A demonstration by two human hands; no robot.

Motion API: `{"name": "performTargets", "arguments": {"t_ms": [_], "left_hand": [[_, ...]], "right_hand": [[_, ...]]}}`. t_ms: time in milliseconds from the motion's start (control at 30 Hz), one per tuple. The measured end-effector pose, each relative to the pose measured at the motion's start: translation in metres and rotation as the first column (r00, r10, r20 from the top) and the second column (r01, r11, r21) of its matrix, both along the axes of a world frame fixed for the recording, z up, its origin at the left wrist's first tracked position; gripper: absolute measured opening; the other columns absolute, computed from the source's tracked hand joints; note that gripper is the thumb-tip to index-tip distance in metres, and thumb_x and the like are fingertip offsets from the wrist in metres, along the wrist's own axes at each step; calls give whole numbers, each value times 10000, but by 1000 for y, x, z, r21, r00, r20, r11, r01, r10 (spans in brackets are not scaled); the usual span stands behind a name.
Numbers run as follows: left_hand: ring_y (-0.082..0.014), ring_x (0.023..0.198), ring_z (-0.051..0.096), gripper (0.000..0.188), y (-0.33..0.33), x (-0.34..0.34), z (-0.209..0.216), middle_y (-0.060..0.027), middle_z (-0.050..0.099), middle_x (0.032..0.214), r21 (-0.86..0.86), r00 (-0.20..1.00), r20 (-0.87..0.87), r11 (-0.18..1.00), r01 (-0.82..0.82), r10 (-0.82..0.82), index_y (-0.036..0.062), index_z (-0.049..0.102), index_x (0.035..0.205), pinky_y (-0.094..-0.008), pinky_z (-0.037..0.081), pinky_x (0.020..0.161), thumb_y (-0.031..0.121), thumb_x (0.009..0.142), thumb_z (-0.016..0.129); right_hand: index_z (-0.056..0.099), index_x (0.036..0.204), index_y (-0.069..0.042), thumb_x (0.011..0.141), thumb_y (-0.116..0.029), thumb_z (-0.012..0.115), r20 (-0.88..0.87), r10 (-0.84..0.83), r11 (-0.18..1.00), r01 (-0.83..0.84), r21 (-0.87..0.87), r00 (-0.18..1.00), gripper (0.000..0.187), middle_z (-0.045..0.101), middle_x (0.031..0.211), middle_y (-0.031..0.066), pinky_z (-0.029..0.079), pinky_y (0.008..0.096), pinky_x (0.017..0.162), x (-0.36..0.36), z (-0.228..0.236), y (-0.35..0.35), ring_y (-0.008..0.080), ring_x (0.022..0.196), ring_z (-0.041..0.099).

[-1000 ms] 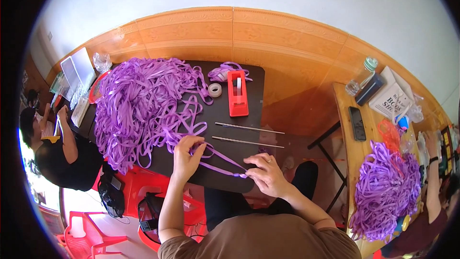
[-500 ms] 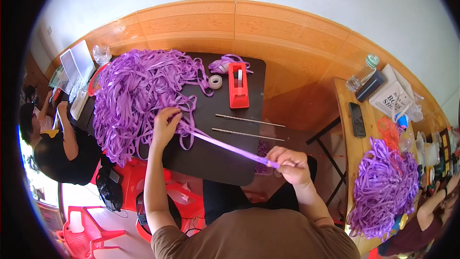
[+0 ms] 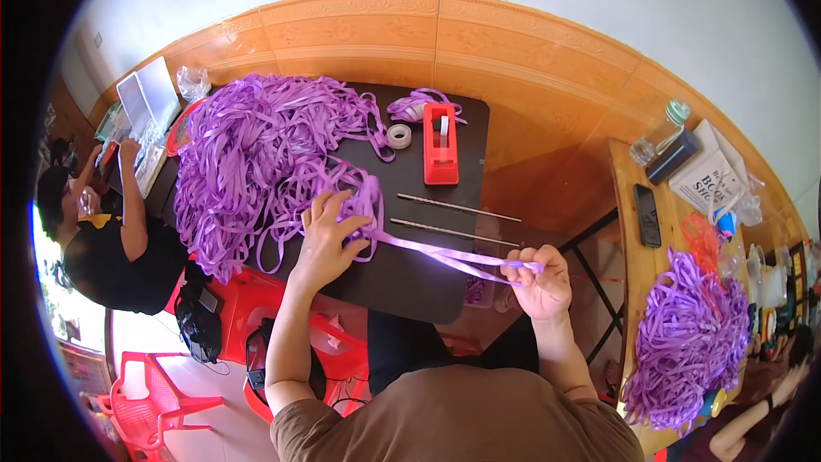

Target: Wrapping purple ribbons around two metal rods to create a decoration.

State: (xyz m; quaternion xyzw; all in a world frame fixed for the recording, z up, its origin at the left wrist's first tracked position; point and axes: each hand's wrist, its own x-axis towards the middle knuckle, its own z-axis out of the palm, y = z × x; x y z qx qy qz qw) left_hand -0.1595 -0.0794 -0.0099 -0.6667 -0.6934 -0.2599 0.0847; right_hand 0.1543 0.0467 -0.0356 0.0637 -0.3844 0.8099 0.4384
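Observation:
A large tangled heap of purple ribbon [image 3: 248, 154] covers the left part of the dark table. My left hand [image 3: 323, 241] rests at the heap's near right edge, its fingers spread over the loops there. From those loops a purple ribbon [image 3: 440, 254] runs to the right, past the table's edge, as two strands that part slightly. My right hand [image 3: 540, 287] pinches its end between thumb and fingers, above my lap. Between the hands and the tape dispenser [image 3: 440, 150] lie two thin metal rods [image 3: 457, 207], their right ends jutting over the table edge.
A tape roll [image 3: 398, 137] and a small ribbon bundle [image 3: 419, 106] lie near the dispenser. On the wooden table [image 3: 629, 291] at right are a phone [image 3: 647, 216], a paper bag [image 3: 708, 173] and another ribbon heap [image 3: 684, 342]. People sit at far left and far right; red chairs [image 3: 162, 402] stand lower left.
My left hand has moved right and its fingers have spread. My right hand has turned and shifted slightly right and up with the ribbon end. The ribbon's strands have separated; more loops bunch beside my left hand.

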Motion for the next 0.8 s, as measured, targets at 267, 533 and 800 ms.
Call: {"name": "performTargets", "arguments": {"t_ms": [267,533,800], "left_hand": [[-227,662,607,173,12,-58,-33,-111,643,736,164,880,473,977,-138,45,-6,683,852,-297,466,624,-73,701,632],[-107,694,602,253,13,-129,-26,-35,652,806,370,219,928,800,-473,-300,-39,666,994,-212,475,685,-67,764,564],[-259,818,586,93,-13,29,63,-47,587,811,612,994,-112,789,58,13,85,591,789,-382,405,824,38,720,632]], "right_hand": [[590,873,-57,855,-143,643,-117,41,996,-49,-68,992,103,545,719,35,388,381,852,7,6,6,196,801,503],[598,928,-47,867,-132,629,-123,73,994,-82,-70,990,109,582,790,59,400,377,873,1,7,1,211,839,519],[586,904,-36,869,-111,621,-77,83,988,-92,-124,994,90,584,811,90,414,342,807,2,-7,-4,208,836,512]]}}
